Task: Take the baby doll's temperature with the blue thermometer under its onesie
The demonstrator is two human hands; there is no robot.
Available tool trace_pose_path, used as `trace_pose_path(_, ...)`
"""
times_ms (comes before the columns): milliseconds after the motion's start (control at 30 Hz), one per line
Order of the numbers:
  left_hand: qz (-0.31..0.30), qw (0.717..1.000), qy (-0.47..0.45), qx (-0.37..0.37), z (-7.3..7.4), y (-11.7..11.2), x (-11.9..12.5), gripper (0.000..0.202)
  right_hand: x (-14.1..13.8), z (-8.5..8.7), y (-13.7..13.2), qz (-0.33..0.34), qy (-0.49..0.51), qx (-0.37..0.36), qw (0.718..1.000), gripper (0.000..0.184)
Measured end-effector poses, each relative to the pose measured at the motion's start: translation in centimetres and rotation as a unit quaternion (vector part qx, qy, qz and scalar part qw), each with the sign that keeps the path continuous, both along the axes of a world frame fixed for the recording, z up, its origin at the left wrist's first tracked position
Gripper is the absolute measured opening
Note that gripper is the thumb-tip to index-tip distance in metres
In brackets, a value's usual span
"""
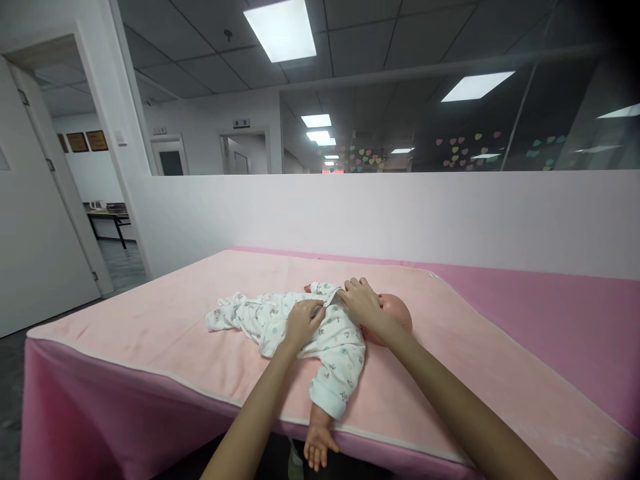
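A baby doll (399,311) lies on its back on a pink blanket (165,320), its head to the right. It wears a white printed baby outfit (335,337). My left hand (303,323) is closed on the front of the outfit at the doll's middle, with a small greyish patch by its fingertips that I cannot make out. At the neck, my right hand (360,300) is closed on the collar edge, covering part of the doll's face. The doll's near arm (320,437) reaches over the table's front edge, palm showing.
Darker pink cloth (550,313) covers the table under the blanket and hangs down at the front. A white half wall (400,213) with glass above stands behind the table. To the left is an open door (40,193), with a small table (113,217) in the room beyond.
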State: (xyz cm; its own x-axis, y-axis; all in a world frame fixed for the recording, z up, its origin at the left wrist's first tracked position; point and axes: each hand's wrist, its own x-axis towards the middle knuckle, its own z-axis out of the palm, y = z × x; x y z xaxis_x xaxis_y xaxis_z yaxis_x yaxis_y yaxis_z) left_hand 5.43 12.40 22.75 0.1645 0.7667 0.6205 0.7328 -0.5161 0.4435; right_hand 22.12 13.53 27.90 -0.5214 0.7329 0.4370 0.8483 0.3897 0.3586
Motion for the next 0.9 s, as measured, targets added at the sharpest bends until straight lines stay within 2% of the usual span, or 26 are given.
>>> trace_pose_path(167,0.004,1.0,-0.007,0.007,-0.4,0.4,-0.1,0.03,-0.9,-0.4,1.5,-0.013,-0.009,0.001,1.0,0.018)
trace_pose_path(267,-0.005,1.0,-0.01,0.013,-0.3,0.2,0.0,0.026,-1.4,-0.4,1.5,0.005,0.074,-0.033,0.997,0.02)
trace_pose_path(367,-0.005,1.0,-0.013,0.018,-0.1,-0.1,0.1,0.027,-0.9,0.6,0.5,0.015,0.188,-0.038,0.981,0.022)
trace_pose_path(500,0.002,0.999,-0.012,0.033,0.1,-0.5,0.2,0.032,0.8,2.8,-3.0,0.002,0.279,0.004,0.96,0.03)
trace_pose_path(533,0.007,0.999,-0.012,0.044,0.1,-0.6,0.3,0.032,1.3,3.2,-4.2,0.004,0.337,0.015,0.941,0.032)
trace_pose_path(567,0.013,0.998,-0.014,0.057,0.1,-0.7,0.3,0.031,1.6,3.5,-5.4,0.011,0.412,0.029,0.911,0.033)
trace_pose_path(600,0.018,0.997,-0.017,0.071,0.1,-0.8,0.3,0.03,1.8,3.7,-6.5,0.02,0.496,0.044,0.867,0.032)
trace_pose_path(667,0.028,0.994,-0.027,0.101,0.2,-1.0,0.3,0.027,1.8,3.7,-8.6,0.042,0.644,0.058,0.762,0.029)
trace_pose_path(733,0.033,0.992,-0.033,0.121,0.2,-1.1,0.4,0.025,1.4,3.4,-9.9,0.058,0.726,0.048,0.684,0.03)
trace_pose_path(800,0.033,0.992,-0.03,0.122,0.2,-1.1,0.4,0.024,0.8,3.0,-10.7,0.073,0.775,0.022,0.627,0.03)
trace_pose_path(900,0.025,0.995,-0.014,0.095,0.1,-1.0,0.4,0.024,0.1,2.4,-10.8,0.092,0.82,-0.013,0.565,0.028)
